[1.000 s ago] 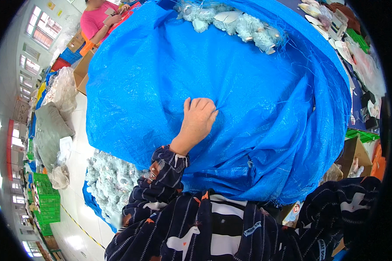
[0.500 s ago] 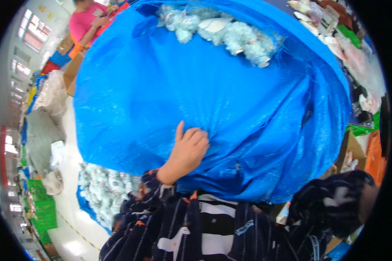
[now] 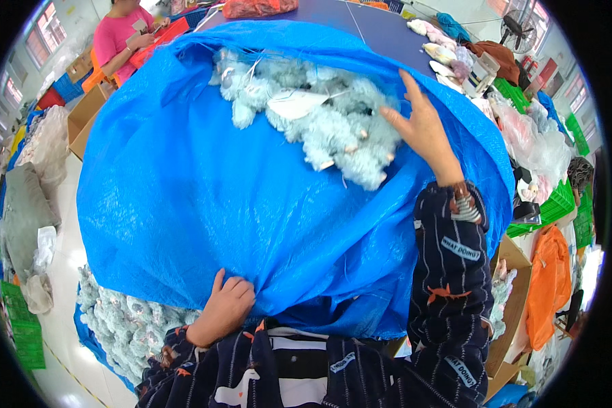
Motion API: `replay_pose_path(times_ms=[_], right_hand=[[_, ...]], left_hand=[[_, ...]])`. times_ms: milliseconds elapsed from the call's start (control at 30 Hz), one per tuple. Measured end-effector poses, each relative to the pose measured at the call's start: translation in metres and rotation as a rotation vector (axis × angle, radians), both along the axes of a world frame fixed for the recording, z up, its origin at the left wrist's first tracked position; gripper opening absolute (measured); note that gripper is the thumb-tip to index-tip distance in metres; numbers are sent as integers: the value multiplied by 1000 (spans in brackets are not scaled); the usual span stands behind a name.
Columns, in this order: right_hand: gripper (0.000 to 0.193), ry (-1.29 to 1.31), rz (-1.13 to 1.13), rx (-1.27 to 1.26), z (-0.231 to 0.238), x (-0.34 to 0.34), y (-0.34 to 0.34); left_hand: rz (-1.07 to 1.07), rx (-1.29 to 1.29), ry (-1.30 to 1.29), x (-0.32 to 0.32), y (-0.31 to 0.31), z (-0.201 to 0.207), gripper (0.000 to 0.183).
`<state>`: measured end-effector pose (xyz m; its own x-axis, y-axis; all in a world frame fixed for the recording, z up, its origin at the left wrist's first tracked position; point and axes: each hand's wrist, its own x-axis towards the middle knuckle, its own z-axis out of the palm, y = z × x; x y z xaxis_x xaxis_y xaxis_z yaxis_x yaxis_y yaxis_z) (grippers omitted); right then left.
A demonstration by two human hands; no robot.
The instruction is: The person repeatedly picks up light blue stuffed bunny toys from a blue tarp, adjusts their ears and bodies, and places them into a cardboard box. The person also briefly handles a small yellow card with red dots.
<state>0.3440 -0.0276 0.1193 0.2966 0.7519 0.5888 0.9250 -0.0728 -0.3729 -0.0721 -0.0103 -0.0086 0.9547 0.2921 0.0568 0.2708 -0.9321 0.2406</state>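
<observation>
A large blue woven plastic sack (image 3: 183, 197) lies in front of me on the table, its mouth gaping at the far side. Inside the mouth show fluffy pale blue-green plush pieces (image 3: 360, 136) with a white tag-like piece (image 3: 296, 104) among them. My left hand (image 3: 228, 303) is closed on the sack's gathered near side, pulling folds toward it. My right hand (image 3: 427, 129) reaches to the right of the opening, by the sack's far rim, thumb and forefinger spread apart beside the plush. Its other fingers are not clearly seen.
More pale plush pieces (image 3: 126, 326) fill a blue-lined heap at lower left. A cardboard box (image 3: 513, 319) stands right of me, near an orange cloth (image 3: 549, 289) and a green crate (image 3: 557, 204). A person in pink (image 3: 119, 41) works at far left. A dark table (image 3: 333, 20) lies beyond.
My right arm has swung up from the lower right to the sack's mouth. My left hand keeps its hold on the sack. The view has shifted, showing more of the plush and table.
</observation>
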Motion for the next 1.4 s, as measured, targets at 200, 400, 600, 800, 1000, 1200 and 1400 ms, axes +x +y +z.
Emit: replay_pose_path(times_ms=[200, 400, 600, 800, 1000, 1200, 1400], right_hand=[[72, -94, -145, 309, 40, 89, 14], [77, 177, -430, 163, -41, 194, -6], [60, 88, -686, -334, -118, 173, -36], [50, 218, -273, -292, -62, 131, -79], [41, -80, -190, -99, 13, -1, -117], [27, 154, -34, -160, -16, -109, -77], [24, 430, -170, 17, -82, -120, -52]], left_hand=[[59, -100, 52, -5, -4, 8, 12], [117, -180, 81, -10, -5, 11, 11], [129, -195, 76, -8, -3, 5, 12], [97, -250, 1, -1, 7, 10, 15], [-7, -301, -181, 13, 8, 30, 15], [-191, -369, -384, 53, -6, 46, 21], [-226, -417, -250, 88, -1, -46, 26]])
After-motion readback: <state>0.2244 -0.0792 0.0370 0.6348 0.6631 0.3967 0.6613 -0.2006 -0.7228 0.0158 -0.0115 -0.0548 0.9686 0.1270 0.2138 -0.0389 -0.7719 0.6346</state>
